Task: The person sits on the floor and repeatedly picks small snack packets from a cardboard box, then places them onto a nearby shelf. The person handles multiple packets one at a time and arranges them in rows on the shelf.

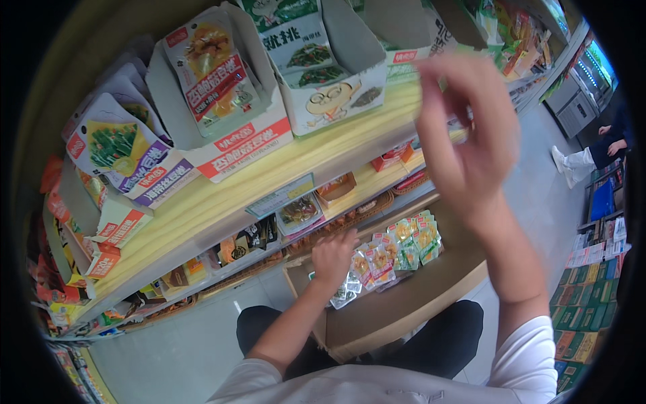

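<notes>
My right hand (467, 131) is raised before the shelf, slightly blurred. Its fingers are bent and apart, and I see nothing held in it. Behind its fingertips stand open display boxes on the wooden shelf (348, 129). My left hand (334, 260) is low over the left end of a long cardboard carton (404, 323), back of the hand up, beside small snack packets (378, 262). Its fingertips are at the carton's shelf side; whether they grip anything is hidden. Several red-white and green-white packets lie overlapping in the carton, with darker green packets (344, 294) near my wrist.
The shelf bears a red-white display box (242, 146), a white box with a cartoon figure (335, 103) and a purple-labelled box (166, 182). A price strip (280, 194) hangs at its edge. Lower shelves hold more snacks. A person's legs (580, 159) show at far right.
</notes>
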